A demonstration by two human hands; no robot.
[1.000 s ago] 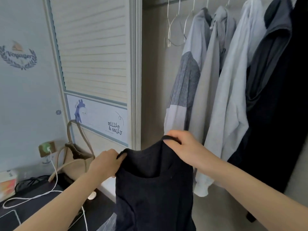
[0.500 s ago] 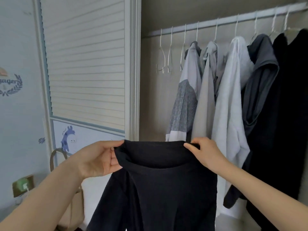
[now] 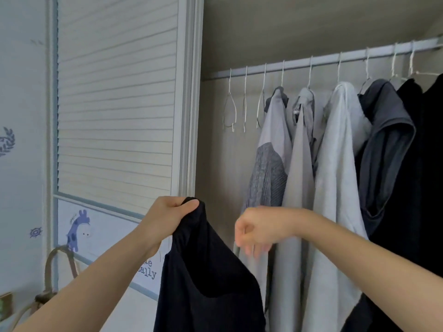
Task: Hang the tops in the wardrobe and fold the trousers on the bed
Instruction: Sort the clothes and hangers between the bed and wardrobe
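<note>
A black top [image 3: 206,279] hangs from my left hand [image 3: 165,219], which grips its upper edge in front of the open wardrobe. My right hand [image 3: 259,232] is off the cloth, to the right of the top, fingers loosely curled and pointing down, holding nothing. Up on the wardrobe rail [image 3: 311,61] hang three empty wire hangers [image 3: 244,109] at the left end. To their right hang several tops: a grey two-tone one [image 3: 271,164], a beige one [image 3: 299,176], a white one [image 3: 335,176], a dark grey one [image 3: 386,149] and black ones [image 3: 429,164].
The slatted sliding wardrobe door [image 3: 115,104] stands to the left, with a giraffe picture [image 3: 76,231] on its lower panel. A bag with looped handles [image 3: 60,271] sits at the lower left against the wall.
My right hand has let go of the black top, which now hangs from my left hand alone. My view has tilted up toward the rail and hangers.
</note>
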